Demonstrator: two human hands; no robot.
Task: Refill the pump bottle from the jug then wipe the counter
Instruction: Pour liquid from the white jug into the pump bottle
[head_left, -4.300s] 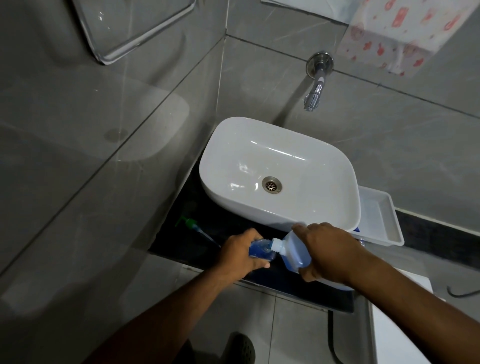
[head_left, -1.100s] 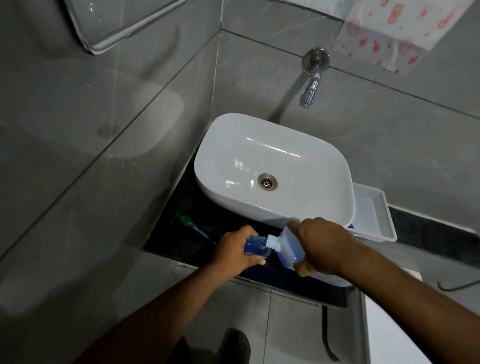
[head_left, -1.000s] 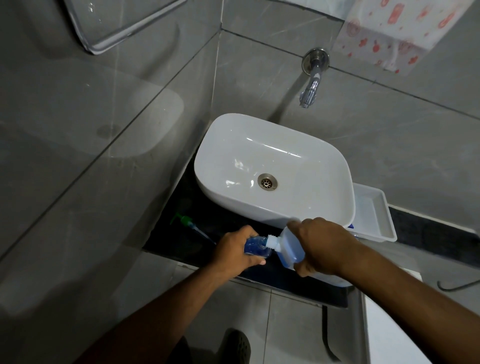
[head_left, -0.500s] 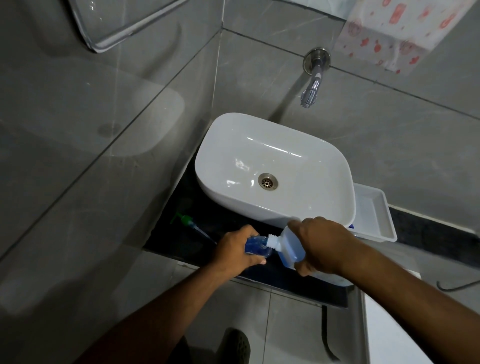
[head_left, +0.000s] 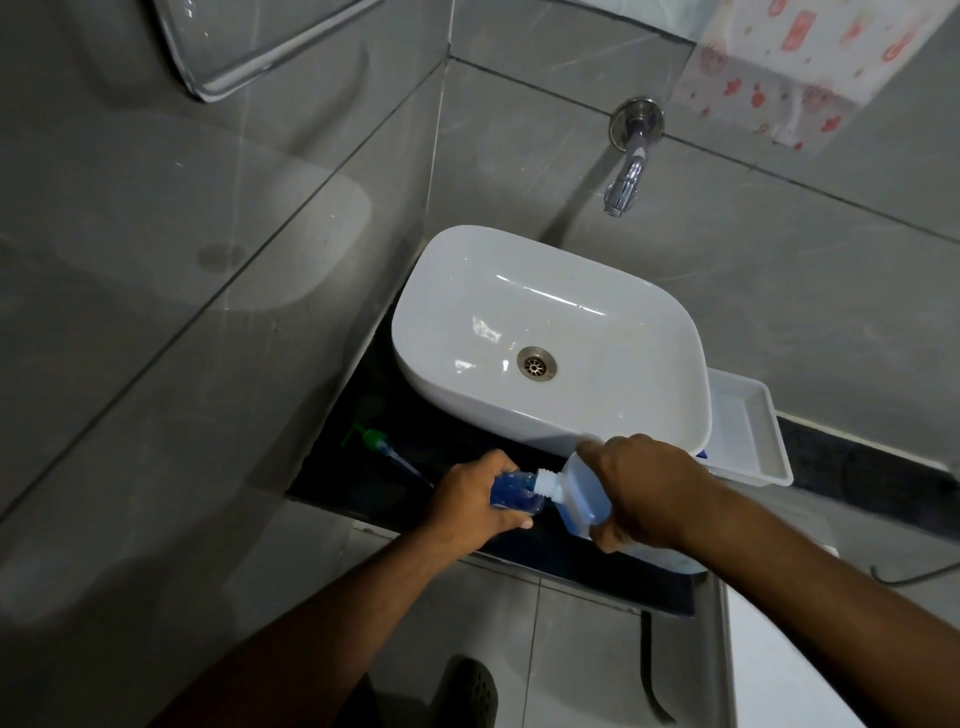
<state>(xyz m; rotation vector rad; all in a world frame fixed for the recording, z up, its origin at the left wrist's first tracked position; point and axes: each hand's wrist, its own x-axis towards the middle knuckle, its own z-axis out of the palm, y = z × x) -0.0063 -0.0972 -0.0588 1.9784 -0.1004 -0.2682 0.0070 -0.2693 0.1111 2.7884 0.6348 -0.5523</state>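
1. Pump bottle (head_left: 514, 493), seen from the head view, is standing on the dark desk (head_left: 363, 478) just in front of the white basin (head_left: 550, 358); the left hand (head_left: 475, 499) is wrapping its grip closed around it.
2. Right hand (head_left: 649, 499) is clamping the tilted jug (head_left: 574, 493), its white neck meeting the bottle's mouth; blue liquid is sitting low in the jug.
3. Both are looking like light, smooth plastic, likely slippery when wet, so holding each by the body seems best.
4. Green pump head (head_left: 376, 441) is lying left of the basin, a white tray (head_left: 753, 441) sitting right of it, neither blocking the pour.
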